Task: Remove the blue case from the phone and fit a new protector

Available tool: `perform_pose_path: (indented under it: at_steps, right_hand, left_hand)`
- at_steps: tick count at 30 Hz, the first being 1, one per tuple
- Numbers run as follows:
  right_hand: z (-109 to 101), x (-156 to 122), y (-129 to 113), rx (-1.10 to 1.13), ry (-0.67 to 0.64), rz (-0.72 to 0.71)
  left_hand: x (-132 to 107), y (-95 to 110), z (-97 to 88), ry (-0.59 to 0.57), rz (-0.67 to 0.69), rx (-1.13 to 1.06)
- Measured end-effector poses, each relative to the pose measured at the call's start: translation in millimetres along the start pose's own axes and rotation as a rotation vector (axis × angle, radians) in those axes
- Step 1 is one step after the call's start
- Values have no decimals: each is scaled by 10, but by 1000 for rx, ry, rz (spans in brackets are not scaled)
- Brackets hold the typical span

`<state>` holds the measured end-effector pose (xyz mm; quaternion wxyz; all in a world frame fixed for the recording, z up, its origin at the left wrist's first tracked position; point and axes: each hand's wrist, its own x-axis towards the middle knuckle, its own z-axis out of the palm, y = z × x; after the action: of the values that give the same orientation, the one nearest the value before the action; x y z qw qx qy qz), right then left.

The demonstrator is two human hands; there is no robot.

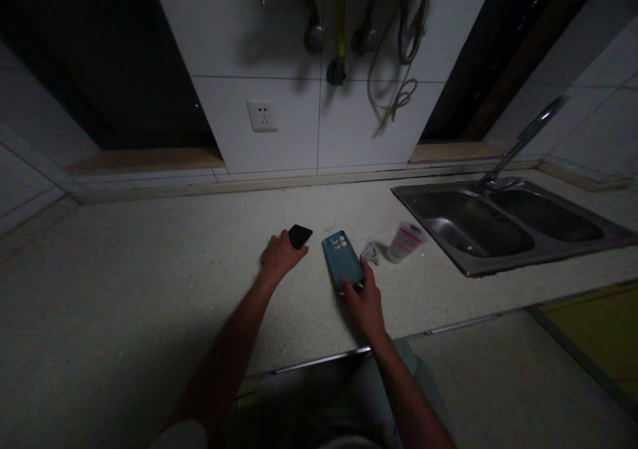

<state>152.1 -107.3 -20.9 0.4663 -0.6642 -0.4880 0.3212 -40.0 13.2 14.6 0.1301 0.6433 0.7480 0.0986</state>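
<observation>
Plainly, the teal phone case [342, 260] lay flat on the table [149, 283], back up, its camera cut-outs at the far end; it sat near the middle of the surface, between your two hands. Your right hand [365, 303] rested at its near end, fingers curled and touching the lower edge and right side, a light pinch rather than a full grasp; the case was not lifted. Your left hand [280, 255] lay well to the left of the case, palm down, fingers partly closed over the near end of a small black flat thing [300, 236]; whether it was a phone or a card, the dim light did not let you tell; its far corner stuck out beyond your fingertips.

By my reading, you were at the stage of bringing the two pieces together, each hand having one under it and neither raised. The next move would call for a firmer hold on the case edges and a clean lift of the black piece off the table, squared up to the case.

Just right of the case lay a small crumpled wrapper [369, 252]; beyond it a white tube with red print [405, 242] lay on its side, close to the sink [448, 250]; the tap [523, 140] rose behind the basins; a wall socket [262, 115] and hanging hoses [393, 44] showed on the tiled wall.
</observation>
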Motion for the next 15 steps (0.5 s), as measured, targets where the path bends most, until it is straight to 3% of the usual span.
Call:
perform_pose_path:
  at_steps: [5, 15]
  right_hand:
    - [-97, 69, -127, -420, -36, -111]
    - [-14, 132, -229, -933, -100, -52]
  left_hand:
    - [-12, 5, 79, 26, 47, 38]
    - [-98, 34, 249, 209, 64, 143]
